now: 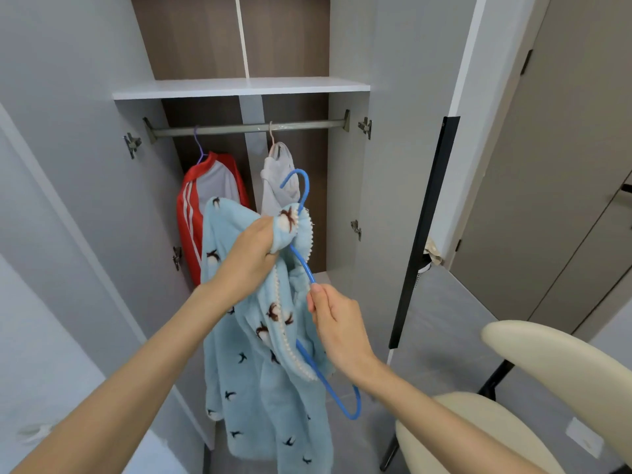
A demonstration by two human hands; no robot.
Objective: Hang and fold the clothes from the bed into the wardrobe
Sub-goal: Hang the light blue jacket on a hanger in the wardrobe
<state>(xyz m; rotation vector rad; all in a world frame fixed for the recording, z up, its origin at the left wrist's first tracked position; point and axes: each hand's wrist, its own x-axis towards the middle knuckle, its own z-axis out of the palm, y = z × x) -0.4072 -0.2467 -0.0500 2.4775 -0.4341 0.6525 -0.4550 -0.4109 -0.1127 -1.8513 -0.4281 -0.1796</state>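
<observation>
Your left hand (251, 249) is clenched round a bunch of the blue fleece robe (263, 388) near its collar. Your right hand (337, 325) pinches one arm of the blue hanger (301, 260), fingers curled. The robe hangs at centre, in front of the open wardrobe, not on the rail (246, 127) at 12 o'clock.

Risks:
- The hanger looks only partly threaded, and its lower end pokes out bare at 5 o'clock. If you loosen the left hand, the heavy fleece will likely slide off.
- The hook sits right in front of the white garment (278, 179) at 12 and could snag it as you lift.
- The robe's beaded trim may catch on the wire.

Around:
- The red jacket (205, 203) hangs at 11. The likely free rail space is between it and the white garment, or to the right of that.
- The cream chair (478, 429) at 4 is close by your right elbow.
- The shelf (239, 87) sits just above the rail, so there is little room for the hook.
</observation>
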